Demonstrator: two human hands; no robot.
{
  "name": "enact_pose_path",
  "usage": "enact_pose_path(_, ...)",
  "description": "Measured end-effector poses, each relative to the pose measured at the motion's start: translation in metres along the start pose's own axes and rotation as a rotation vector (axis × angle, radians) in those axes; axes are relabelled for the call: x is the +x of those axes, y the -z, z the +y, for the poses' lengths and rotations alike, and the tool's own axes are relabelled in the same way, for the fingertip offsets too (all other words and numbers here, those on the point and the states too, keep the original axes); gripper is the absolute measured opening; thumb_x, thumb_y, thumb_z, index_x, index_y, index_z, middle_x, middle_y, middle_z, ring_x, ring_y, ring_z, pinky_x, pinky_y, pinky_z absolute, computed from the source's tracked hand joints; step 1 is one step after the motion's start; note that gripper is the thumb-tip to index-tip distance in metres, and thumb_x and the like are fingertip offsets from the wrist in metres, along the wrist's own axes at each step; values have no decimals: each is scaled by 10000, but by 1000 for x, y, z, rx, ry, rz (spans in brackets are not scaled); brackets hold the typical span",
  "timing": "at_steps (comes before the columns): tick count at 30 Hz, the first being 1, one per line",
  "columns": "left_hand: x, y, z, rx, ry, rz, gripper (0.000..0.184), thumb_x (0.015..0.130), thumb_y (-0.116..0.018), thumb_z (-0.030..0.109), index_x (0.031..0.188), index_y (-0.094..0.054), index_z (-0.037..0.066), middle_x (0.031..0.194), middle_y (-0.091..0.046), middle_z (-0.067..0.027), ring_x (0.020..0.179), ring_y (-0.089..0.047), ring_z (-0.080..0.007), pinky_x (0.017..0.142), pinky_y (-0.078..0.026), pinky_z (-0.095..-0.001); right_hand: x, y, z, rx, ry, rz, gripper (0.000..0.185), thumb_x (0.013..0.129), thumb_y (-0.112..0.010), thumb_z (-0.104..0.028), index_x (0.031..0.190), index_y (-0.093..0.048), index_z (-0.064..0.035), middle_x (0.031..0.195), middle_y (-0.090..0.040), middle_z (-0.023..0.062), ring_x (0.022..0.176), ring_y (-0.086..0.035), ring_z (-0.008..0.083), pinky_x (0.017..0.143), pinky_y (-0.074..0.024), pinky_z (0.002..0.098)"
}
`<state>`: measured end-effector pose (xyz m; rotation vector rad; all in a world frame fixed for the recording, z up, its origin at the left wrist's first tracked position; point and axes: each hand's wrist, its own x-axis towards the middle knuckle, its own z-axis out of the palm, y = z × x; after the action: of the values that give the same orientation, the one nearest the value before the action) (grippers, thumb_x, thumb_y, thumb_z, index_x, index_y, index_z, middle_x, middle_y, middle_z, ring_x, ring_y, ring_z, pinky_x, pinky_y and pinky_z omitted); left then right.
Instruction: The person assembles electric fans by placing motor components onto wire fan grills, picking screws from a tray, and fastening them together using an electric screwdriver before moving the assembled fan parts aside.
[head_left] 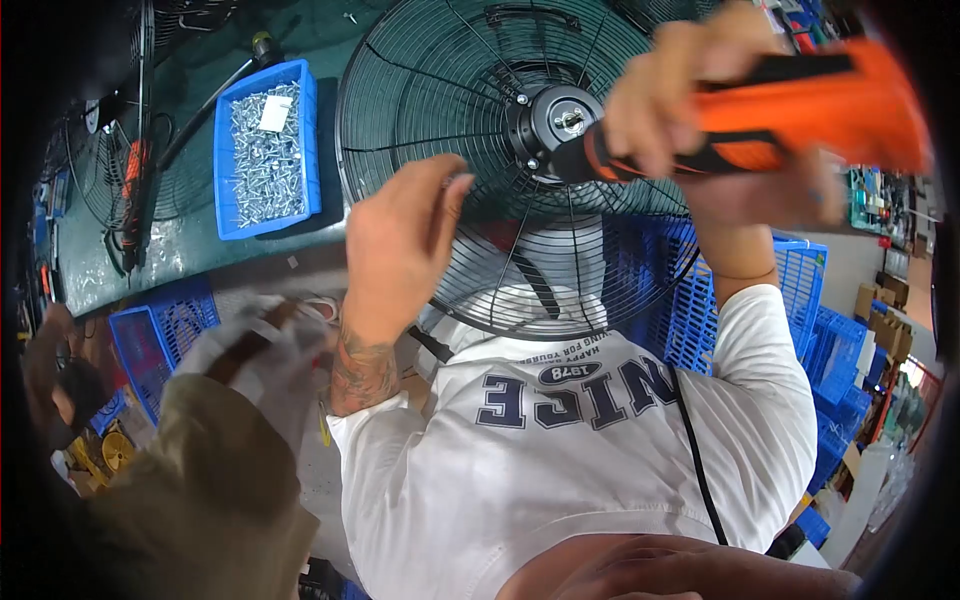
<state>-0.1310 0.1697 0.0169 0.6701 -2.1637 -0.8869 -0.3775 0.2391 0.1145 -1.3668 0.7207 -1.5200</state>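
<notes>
My right hand [655, 105] is wrapped round an orange and black power screwdriver [815, 115], blurred by motion. Its black nose lies at the dark round hub [560, 122] of a black wire fan guard [425, 105], and the exact contact is hidden. Several bright screw heads show around the hub. Over the guard's near left side is my left hand [400, 235], with thumb and fingertips brought together. Anything pinched there is too small to make out. Left of that hand, a blue bin [312, 150] full of silver screws stands on the green table [185, 235], a white card on the screws.
On the left of the table lies another orange and black tool [133, 190] among wire guards and cords. A person in a khaki top [215, 490] works close by on the left. Blue crates [795, 285] are stacked at the right, and a blue crate [138, 345] stands below the table.
</notes>
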Motion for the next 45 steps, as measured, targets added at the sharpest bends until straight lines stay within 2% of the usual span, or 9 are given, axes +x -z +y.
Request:
enact_pose_path(2,-2,-1,21,-59,56,-77,110,948,-697,56,1045,-687,5,884,-712,-146,638,-663,-272,589,-506,-318,5,6,-21,8,263,-212,751,810,-750,-632,1285,-517,-99,877,-626,54,623,-629,168,593,-531,345)
enact_pose_path(12,1,-38,54,-224,-87,-297,132,931,-706,93,1030,-650,27,874,-690,-120,658,-674,-305,555,-511,-379,-9,46,-60,134,164,-790,734,796,-789,-580,1333,-496,-174,953,-670,44,746,-727,199,662,-598,383)
enact_pose_path(24,-4,-42,55,-186,-35,-397,286,851,-796,67,1112,-685,31,897,-715,-120,634,-671,-217,570,-496,-314,-35,24,-59,-92,75,-379,710,816,-770,-609,1312,-506,-175,944,-635,37,721,-685,191,667,-564,375)
enact_pose_path(27,5,-23,52,-15,-22,-119,537,735,-911,147,1201,-681,10,1007,-742,-105,615,-536,-81,539,-398,-237,-50,19,-43,-159,200,-134,708,831,-744,-636,1296,-513,-154,916,-592,44,677,-628,177,670,-533,371)
enact_pose_path(28,8,-9,54,140,172,-99,498,764,-901,250,1141,-683,7,990,-731,-134,743,-716,-237,618,-540,-323,-53,22,-42,-170,194,-130,708,831,-744,-636,1296,-513,-154,916,-592,44,677,-628,177,670,-533,371)
enact_pose_path(31,8,10,7,229,197,306,364,824,-841,114,1145,-707,4,900,-722,-29,543,-349,-53,513,-308,-236,-58,42,-32,-141,220,68,667,866,-740,-579,1192,-534,-35,864,-600,121,709,-642,236,700,-556,402)
enact_pose_path(37,16,32,-34,248,384,468,317,903,-796,139,1162,-697,-16,902,-707,-29,531,-317,-22,493,-265,-213,-59,33,-3,41,208,391,628,872,-804,-463,1135,-551,48,826,-634,182,696,-690,301,660,-599,402)
enact_pose_path(44,12,40,-64,408,364,380,361,919,-796,196,1203,-687,2,813,-548,29,570,-363,-19,518,-283,-205,-58,35,10,46,163,389,529,897,-782,-426,1105,-573,13,827,-644,152,725,-681,246,680,-572,380)
enact_pose_path(45,12,42,-67,314,431,385,398,888,-824,193,1200,-680,-7,819,-504,30,587,-342,-32,524,-272,-209,-61,42,7,-83,101,265,627,880,-714,-566,1148,-549,-24,842,-601,112,713,-641,216,667,-537,373)
